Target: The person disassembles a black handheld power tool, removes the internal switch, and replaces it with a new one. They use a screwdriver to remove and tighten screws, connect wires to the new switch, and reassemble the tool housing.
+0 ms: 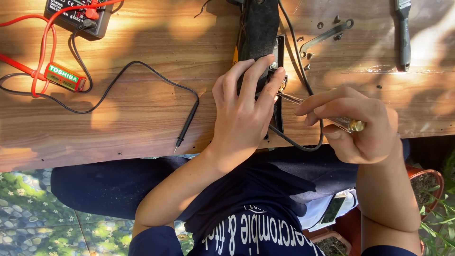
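Left hand [244, 106] hides black device [258, 28]; screwdriver [303, 102] tip unseen.

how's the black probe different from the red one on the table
The black probe lies alone on bare wood, its tip pointing toward the table's near edge; the red probe lies at the far left, running off the picture's edge beside a green battery. The black probe's lead is black, the red one's red. Neither hand touches them. Both leads run to the meter at the top left.

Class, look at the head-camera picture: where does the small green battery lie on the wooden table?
The green battery lies at the picture's left on the wooden table, looped by red leads, just below the black multimeter and far from both hands.
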